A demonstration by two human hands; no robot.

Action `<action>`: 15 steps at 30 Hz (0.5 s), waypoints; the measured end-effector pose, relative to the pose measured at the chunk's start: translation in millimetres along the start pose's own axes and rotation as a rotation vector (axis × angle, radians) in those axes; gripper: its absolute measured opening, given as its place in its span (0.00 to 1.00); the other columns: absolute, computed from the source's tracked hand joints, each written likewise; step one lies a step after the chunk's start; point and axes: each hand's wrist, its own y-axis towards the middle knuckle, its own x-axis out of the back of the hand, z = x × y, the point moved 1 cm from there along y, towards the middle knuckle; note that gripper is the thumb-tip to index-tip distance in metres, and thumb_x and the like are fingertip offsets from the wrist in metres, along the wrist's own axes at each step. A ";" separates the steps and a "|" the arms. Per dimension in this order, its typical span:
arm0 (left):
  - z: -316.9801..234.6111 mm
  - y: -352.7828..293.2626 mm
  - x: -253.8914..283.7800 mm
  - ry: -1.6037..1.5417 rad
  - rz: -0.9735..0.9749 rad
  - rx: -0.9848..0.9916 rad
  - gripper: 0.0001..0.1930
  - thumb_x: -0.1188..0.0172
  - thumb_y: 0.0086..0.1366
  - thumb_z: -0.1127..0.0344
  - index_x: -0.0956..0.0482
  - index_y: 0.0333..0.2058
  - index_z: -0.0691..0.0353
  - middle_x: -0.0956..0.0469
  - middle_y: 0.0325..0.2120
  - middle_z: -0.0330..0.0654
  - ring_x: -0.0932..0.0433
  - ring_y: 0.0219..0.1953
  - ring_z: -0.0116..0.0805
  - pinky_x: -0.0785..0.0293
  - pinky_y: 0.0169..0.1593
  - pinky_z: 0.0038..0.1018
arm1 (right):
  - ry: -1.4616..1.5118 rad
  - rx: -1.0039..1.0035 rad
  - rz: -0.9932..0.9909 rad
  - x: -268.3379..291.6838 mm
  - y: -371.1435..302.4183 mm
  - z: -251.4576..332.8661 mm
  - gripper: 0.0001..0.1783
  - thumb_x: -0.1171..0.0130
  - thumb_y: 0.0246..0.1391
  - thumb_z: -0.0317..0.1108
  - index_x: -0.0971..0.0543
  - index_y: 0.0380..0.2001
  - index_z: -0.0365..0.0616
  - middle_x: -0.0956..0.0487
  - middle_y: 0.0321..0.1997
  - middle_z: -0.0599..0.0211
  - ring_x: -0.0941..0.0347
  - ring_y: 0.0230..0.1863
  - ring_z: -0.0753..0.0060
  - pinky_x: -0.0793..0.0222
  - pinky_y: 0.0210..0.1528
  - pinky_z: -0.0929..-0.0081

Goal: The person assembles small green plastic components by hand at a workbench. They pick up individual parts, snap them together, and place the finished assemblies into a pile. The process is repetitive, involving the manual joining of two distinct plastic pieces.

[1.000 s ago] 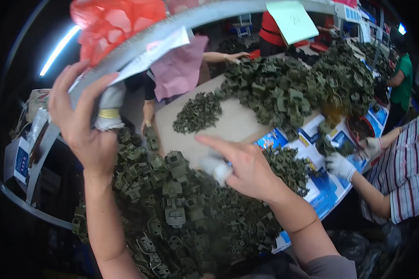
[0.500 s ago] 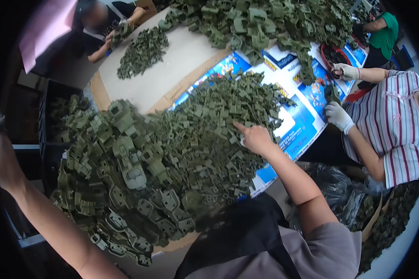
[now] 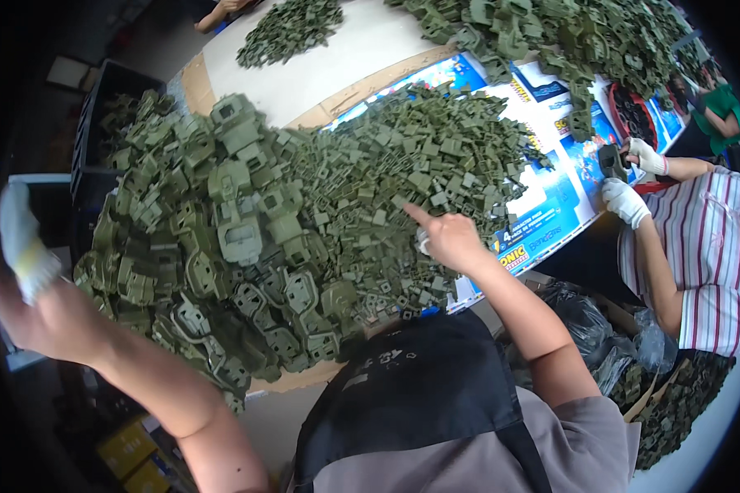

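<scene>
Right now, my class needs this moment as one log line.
left hand: extended leftward, white yellow-banded cloth against it | right hand: pointing over small green plastic parts, contact unclear | larger green plastic parts: heaped alongside

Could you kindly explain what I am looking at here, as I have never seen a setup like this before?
Of course. There is no machine: these are a person's own two hands. The current picture comes from a wide fisheye camera worn on that person's head and looking down, so straight edges look bent.

On the table lie heaps of green pieces: larger molded parts at the left and small parts in the middle.

The right hand reaches over the small parts, index finger extended; whether it touches them is unclear. The left hand is off at the left, with a white cloth item about it; I cannot tell whether that is worn or held.

At the right, a co-worker in white gloves holds a dark piece.
</scene>
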 end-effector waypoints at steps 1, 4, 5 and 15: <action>-6.4 -19.4 5.8 -0.226 -0.002 -0.007 0.17 0.49 0.57 0.80 0.28 0.47 0.74 0.26 0.46 0.51 0.27 0.48 0.42 0.35 0.55 0.32 | 0.043 -0.003 -0.019 10.9 -2.2 10.8 0.38 0.49 0.37 0.27 0.37 0.59 0.51 0.24 0.18 0.52 0.24 0.22 0.50 0.27 0.29 0.59; -22.6 -71.2 13.1 -0.029 0.181 -0.093 0.20 0.46 0.54 0.78 0.28 0.48 0.69 0.28 0.48 0.49 0.32 0.52 0.41 0.38 0.57 0.34 | 0.040 0.000 -0.023 -7.7 -3.6 3.5 0.38 0.49 0.38 0.27 0.38 0.60 0.49 0.23 0.18 0.51 0.25 0.22 0.50 0.27 0.30 0.59; -24.5 -92.9 6.9 -0.039 0.235 -0.044 0.17 0.48 0.59 0.78 0.28 0.48 0.66 0.29 0.49 0.46 0.33 0.54 0.39 0.41 0.59 0.32 | -0.008 -0.025 -0.013 -17.6 -6.9 -7.1 0.38 0.49 0.38 0.27 0.38 0.60 0.48 0.24 0.18 0.51 0.25 0.22 0.49 0.27 0.30 0.58; -28.1 -221.5 61.9 -0.065 0.758 0.525 0.24 0.38 0.52 0.70 0.29 0.50 0.61 0.31 0.47 0.48 0.34 0.52 0.45 0.42 0.56 0.34 | 0.065 -0.171 -0.135 3.7 5.5 -6.4 0.36 0.47 0.40 0.31 0.37 0.59 0.53 0.23 0.21 0.49 0.24 0.26 0.47 0.28 0.33 0.54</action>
